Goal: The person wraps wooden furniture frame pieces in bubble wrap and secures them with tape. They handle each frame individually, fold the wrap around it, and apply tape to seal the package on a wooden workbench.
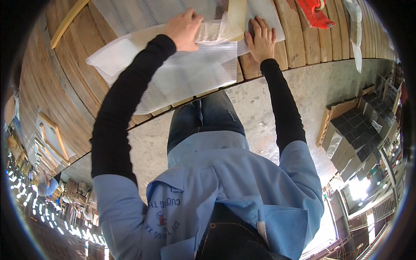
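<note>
A translucent white foam sheet [190, 71] lies across the slatted wooden table, its near edge hanging over the front. Part of it is folded over a pale wooden frame piece [237, 19], whose corner shows bare near the top. My left hand [183, 29] is closed on the folded foam sheet, pressing it along the wooden bar, with the fingers curled over. Just right of the wooden corner, my right hand [261, 39] rests on the foam with its fingers spread, holding nothing. The far end of the wooden piece runs out of view.
A red tape dispenser [315, 15] sits on the table [288, 34] at the far right, beside a dangling white strip [355, 34]. A curved wooden piece [69, 21] lies far left. Wooden frames [54, 134] rest at left. Dark stacked panels [359, 130] stand right.
</note>
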The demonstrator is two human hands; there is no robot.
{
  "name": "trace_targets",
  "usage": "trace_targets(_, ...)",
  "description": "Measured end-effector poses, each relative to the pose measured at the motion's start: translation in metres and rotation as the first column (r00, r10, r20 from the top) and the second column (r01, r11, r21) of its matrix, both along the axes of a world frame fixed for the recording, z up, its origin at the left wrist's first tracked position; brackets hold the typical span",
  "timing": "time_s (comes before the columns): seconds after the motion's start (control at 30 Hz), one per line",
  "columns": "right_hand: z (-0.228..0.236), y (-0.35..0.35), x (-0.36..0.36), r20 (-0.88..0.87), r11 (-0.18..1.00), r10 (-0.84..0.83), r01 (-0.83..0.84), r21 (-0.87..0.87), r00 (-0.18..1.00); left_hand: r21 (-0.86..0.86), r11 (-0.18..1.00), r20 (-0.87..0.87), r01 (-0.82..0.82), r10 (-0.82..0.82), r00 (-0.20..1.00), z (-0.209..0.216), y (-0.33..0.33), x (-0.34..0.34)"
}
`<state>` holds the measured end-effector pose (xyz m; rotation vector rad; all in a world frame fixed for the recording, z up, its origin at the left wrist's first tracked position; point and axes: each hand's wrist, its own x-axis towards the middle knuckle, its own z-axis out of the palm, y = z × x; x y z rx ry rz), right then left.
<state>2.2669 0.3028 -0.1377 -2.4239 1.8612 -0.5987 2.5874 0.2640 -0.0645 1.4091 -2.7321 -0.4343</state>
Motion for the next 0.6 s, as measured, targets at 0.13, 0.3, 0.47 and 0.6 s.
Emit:
trace_targets(0.13, 0.025, 0.017, 0.036, 0.103, 0.987, -0.158, 0.159, 0.000, 0.982, 0.206, 0.979, -0.118, -0.005, 0.030, 0.993, 0.069, 0.016, 0.044)
trace_targets(0.3, 0.006, 0.054, 0.117, 0.742, 0.791, -0.358, -0.239, 0.564, 0.566, 0.290, 0.954, -0.356, -0.072, 0.177, 0.918, 0.144, 0.066, 0.063)
trace_targets(0.47, 0.025, 0.130, 0.146, 0.692, -0.154, 0.203, -0.675, 0.721, 0.693, 0.302, 0.935, -0.283, -0.185, 0.273, 0.919, 0.177, 0.094, 0.095)
trace_targets(0.6, 0.069, 0.209, 0.120, 0.425, -0.518, -0.723, -0.835, 0.187, 0.544, 0.063, 0.964, -0.317, -0.258, 0.264, 0.911, 0.135, 0.120, 0.119)
